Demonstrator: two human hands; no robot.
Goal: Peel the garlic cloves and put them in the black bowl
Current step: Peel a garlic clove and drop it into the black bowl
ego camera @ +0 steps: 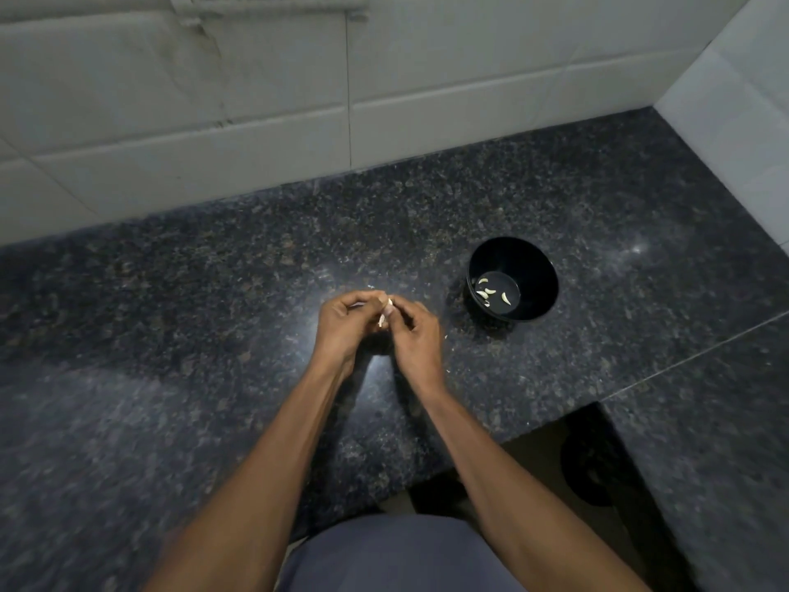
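Observation:
My left hand (343, 326) and my right hand (416, 339) meet over the middle of the dark granite counter. Between their fingertips they pinch a small pale garlic clove (386, 311); most of it is hidden by the fingers. The black bowl (540, 288) stands on the counter to the right of my hands, a hand's width away. Several peeled white cloves (491, 292) lie on its bottom.
The granite counter (213, 314) runs into a corner of white tiled walls (256, 121) at the back and right. A few pale skin flakes (370, 286) lie near my hands. The counter's front edge steps back at the lower right, above a dark floor drain (591, 463).

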